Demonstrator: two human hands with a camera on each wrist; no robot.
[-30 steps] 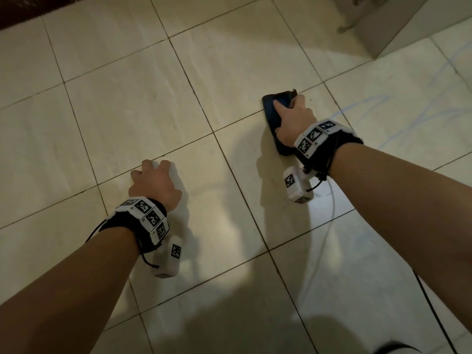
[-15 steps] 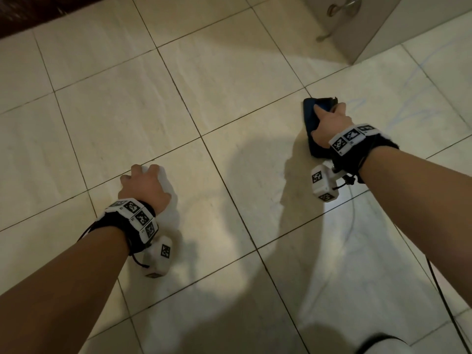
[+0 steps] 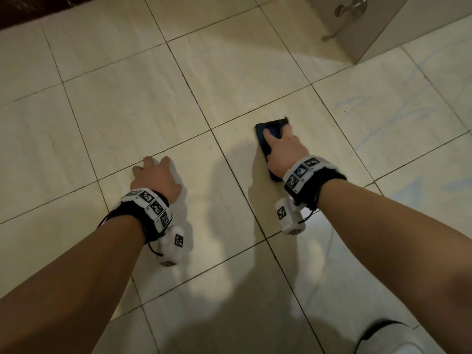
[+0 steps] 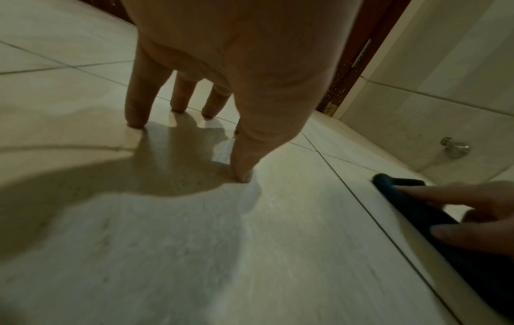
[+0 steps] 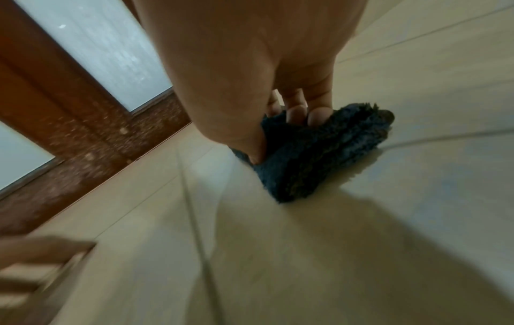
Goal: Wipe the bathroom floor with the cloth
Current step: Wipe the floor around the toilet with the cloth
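Pressing down on a folded dark blue cloth, the right hand has its fingers curled over the top and the thumb tucked against the near side, so it grips the cloth against the tiled floor. In the right wrist view the fingertips dig into the fluffy pile while the thumb clamps the cloth's left edge.

Cloth sits right of centre in the head view, on the tile just right of a grout line. It's an elongated folded pad: long axis runs from under the palm near the wrist toward the upper left of the frame, far end pointing away from the person, one frayed corner sticking out at the upper right. Most of its length is hidden under the hand.

Left hand is at centre-left of the frame, well apart from the cloth, holding nothing. Left wrist view shows its fingers straight and spread, tips and thumb planted on the floor.

Metal door stop on the wall base, upper right. Dark wood door frame at the left of the right wrist view.
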